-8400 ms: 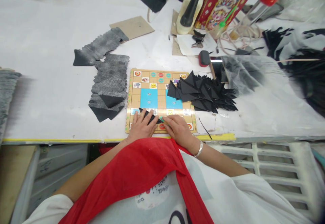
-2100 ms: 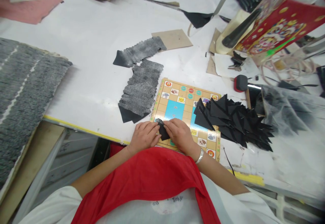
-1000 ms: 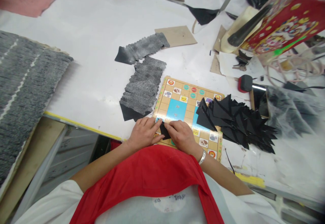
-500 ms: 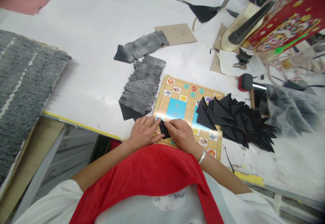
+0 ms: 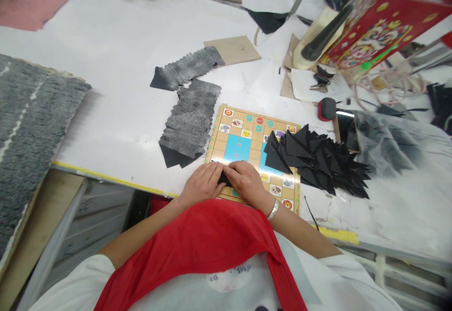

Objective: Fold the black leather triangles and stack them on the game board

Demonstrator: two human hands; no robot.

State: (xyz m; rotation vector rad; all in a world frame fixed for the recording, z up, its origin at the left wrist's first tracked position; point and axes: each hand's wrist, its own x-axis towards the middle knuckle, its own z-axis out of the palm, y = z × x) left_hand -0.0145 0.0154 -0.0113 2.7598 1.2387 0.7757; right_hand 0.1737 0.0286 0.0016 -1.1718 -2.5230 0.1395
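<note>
Largely hidden between your left hand (image 5: 202, 182) and right hand (image 5: 247, 182), a small black piece (image 5: 223, 179) lies on the glossy, gridded board (image 5: 254, 148); your fingers (image 5: 213, 173) crowd it, whether pinching or pressing you cannot tell. Matte, sharp-pointed triangles (image 5: 316, 160) partly cover the board's right edge.

The black piece (image 5: 223, 179) shows only as a sliver, mostly covered by the left hand (image 5: 200, 182) and right hand (image 5: 247, 184); whether they pinch or press it cannot be told. The black pile (image 5: 314, 159) at 3 o'clock hides part of the board (image 5: 254, 148), whose lettering is too small to read. The edge of view cuts off the gray mat (image 5: 30, 123) at 9 o'clock, the pink sheet (image 5: 38, 10) at 10 and the red bag (image 5: 384, 33) at 2.
</note>
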